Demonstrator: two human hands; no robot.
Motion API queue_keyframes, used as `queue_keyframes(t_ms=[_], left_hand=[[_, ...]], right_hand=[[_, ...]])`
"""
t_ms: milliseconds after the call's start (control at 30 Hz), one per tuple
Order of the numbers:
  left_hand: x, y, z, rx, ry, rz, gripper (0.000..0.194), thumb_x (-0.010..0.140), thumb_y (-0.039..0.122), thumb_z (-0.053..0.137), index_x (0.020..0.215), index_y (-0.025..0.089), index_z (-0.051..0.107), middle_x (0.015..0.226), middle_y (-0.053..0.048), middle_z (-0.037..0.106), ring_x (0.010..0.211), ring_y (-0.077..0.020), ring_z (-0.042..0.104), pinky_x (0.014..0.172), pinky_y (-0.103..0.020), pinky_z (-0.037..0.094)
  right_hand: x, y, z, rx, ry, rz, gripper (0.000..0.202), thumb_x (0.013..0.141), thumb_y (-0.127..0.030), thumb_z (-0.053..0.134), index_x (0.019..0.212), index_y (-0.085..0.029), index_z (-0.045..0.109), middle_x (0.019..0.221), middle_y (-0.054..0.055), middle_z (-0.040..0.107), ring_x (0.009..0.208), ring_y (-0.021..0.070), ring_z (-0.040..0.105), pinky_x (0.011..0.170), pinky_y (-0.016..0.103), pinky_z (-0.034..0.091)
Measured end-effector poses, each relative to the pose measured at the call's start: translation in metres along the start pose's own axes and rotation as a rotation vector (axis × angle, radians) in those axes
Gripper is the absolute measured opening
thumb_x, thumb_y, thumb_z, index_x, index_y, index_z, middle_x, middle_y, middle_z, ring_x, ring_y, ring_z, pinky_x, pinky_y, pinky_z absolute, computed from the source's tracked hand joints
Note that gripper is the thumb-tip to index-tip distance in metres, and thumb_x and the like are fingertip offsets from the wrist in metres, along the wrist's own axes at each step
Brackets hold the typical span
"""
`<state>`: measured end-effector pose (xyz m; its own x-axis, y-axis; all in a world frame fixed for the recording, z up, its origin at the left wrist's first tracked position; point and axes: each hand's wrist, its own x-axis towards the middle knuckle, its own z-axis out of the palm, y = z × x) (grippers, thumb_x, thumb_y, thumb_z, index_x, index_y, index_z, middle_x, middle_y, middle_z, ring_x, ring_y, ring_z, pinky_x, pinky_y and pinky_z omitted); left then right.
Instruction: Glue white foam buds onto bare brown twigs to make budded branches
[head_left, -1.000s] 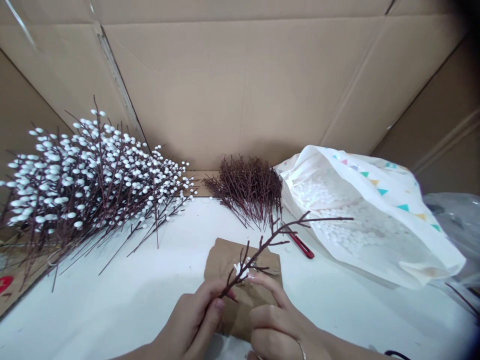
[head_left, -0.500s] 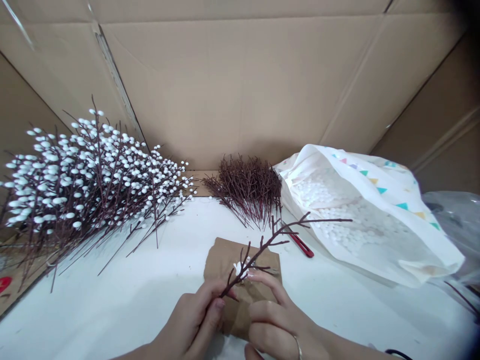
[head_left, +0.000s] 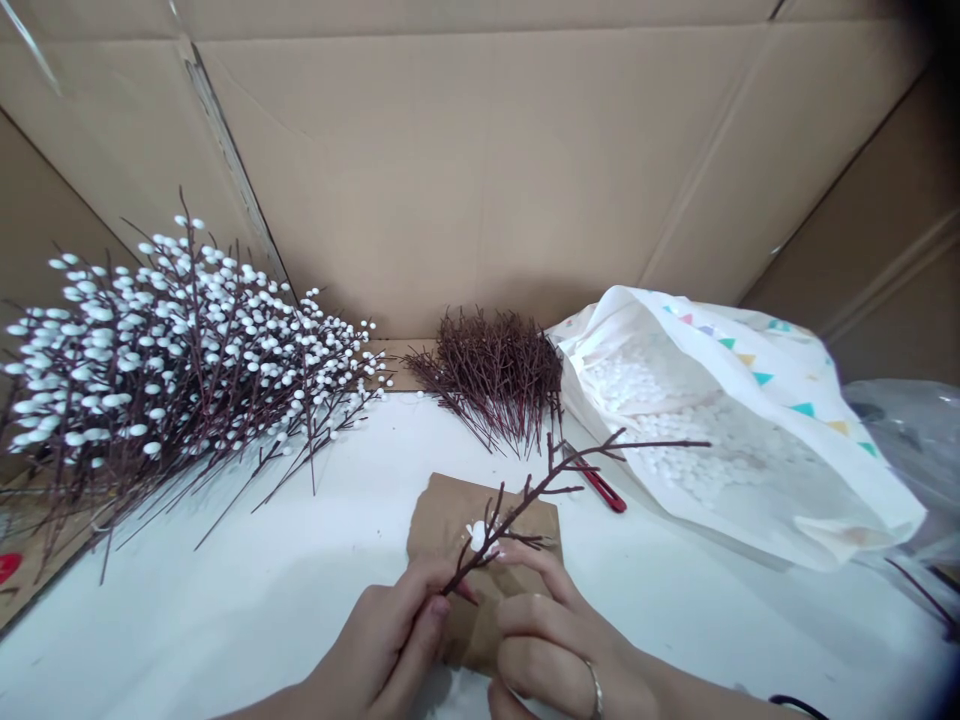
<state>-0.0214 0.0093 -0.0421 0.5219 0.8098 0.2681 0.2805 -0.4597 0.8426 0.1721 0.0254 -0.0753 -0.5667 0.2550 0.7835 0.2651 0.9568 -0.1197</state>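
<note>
The thumb and forefinger of the left hand point(head_left: 401, 635) pinch a twig point(head_left: 517, 510) near its lower end, while the right hand point(head_left: 551, 640) points its forefinger out beside the twig with its other fingers curled, and whether they grip anything I cannot tell. The twig is dark brown, thin and slightly crooked, with short stubby shoots along both sides and one long slender shoot stretching almost level to the right. It slants up and rightward above a torn-edged piece of brown cardboard point(head_left: 439, 515), where a glossy white blob point(head_left: 478, 537) shows just behind it; whether they touch is unclear. Beyond lie a red-handled knife point(head_left: 604, 490) and a bundle of brown twigs point(head_left: 499, 370), with a white bag point(head_left: 750, 345) of small white balls point(head_left: 682, 450) to the right and a heap of white-dotted branches point(head_left: 187, 350) to the left
</note>
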Motion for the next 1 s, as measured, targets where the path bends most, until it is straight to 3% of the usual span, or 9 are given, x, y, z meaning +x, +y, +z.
queue_keyframes(t_ms=[167,300,533,767,1000], left_hand=[[-0.001,-0.001,0.001,-0.02,-0.004,-0.019,0.021,0.099,0.02,0.028,0.104,0.024,0.049,0.059,0.006,0.045,0.047,-0.0103,0.041,0.045,-0.019,0.032],[-0.002,-0.002,0.001,-0.052,-0.004,-0.052,0.023,0.1,0.024,0.027,0.105,0.024,0.049,0.058,0.007,0.042,0.048,-0.0105,0.039,0.046,-0.019,0.031],[-0.002,0.002,0.002,-0.201,0.017,-0.226,0.03,0.101,0.037,0.025,0.102,0.02,0.05,0.055,0.008,0.039,0.046,-0.0101,0.033,0.045,-0.021,0.026],[0.0,0.006,0.006,-0.333,0.084,-0.353,0.033,0.099,0.045,0.026,0.093,0.02,0.047,0.051,0.01,0.035,0.041,-0.0085,0.025,0.041,-0.021,0.021],[0.0,0.008,0.004,-0.308,0.045,-0.316,0.034,0.099,0.044,0.027,0.091,0.02,0.048,0.053,0.008,0.036,0.045,-0.0095,0.028,0.043,-0.021,0.022]], right_hand=[[0.005,-0.002,0.005,0.008,0.083,-0.008,0.033,0.081,-0.011,0.055,0.053,-0.021,0.04,0.05,-0.009,0.042,0.052,0.0087,0.051,0.111,0.042,0.035],[0.018,-0.003,-0.005,0.018,0.16,-0.042,0.032,0.084,-0.008,0.048,0.055,-0.02,0.045,0.052,-0.008,0.044,0.053,0.0081,0.05,0.11,0.04,0.037],[0.03,-0.008,-0.041,-0.008,-0.043,0.001,0.03,0.088,-0.003,0.042,0.069,-0.014,0.061,0.06,-0.002,0.056,0.067,0.0128,0.056,0.107,0.05,0.039],[0.021,-0.014,-0.031,0.06,0.001,0.111,0.037,0.092,-0.006,0.039,0.061,-0.016,0.057,0.054,-0.003,0.047,0.06,0.0111,0.049,0.104,0.05,0.041],[0.021,-0.018,-0.034,0.15,-0.069,0.181,0.034,0.09,-0.007,0.045,0.059,-0.018,0.052,0.056,-0.005,0.044,0.059,0.01,0.049,0.108,0.046,0.04]])
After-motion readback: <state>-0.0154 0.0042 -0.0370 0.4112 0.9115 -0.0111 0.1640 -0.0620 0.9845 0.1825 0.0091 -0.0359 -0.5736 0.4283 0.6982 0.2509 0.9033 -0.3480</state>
